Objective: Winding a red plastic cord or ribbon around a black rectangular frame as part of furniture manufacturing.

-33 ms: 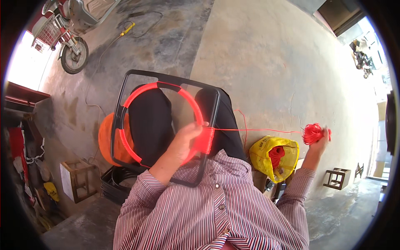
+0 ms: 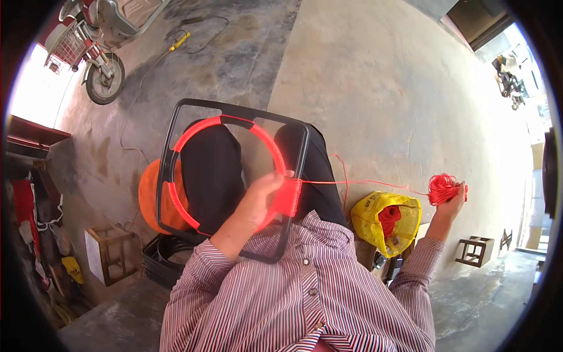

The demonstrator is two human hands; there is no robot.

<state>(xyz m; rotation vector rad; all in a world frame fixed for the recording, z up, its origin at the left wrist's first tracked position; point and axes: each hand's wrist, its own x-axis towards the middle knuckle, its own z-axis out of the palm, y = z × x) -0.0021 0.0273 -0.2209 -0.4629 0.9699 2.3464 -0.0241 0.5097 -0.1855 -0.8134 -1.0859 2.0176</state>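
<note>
A black rectangular frame with a ring inside it rests across my lap. Red cord wraps much of the ring, and black parts show between the wrapped stretches. My left hand grips the ring at its right side, by a wide red wrapped patch; the fingertips are partly hidden. From this patch a single red strand runs right to a looped bundle of red cord. My right hand is closed round that bundle, held out to the right with the arm extended.
A yellow bag with more red cord stands right of my lap. An orange round thing and stacked black frames are at my left. Small wooden stools stand on either side. A motorbike is at the far left.
The strand between my hands has gone from nearly straight to slightly sagging near the bundle. The bundle in my right hand has shifted slightly and looks sharper. My left hand and the frame stay put.
</note>
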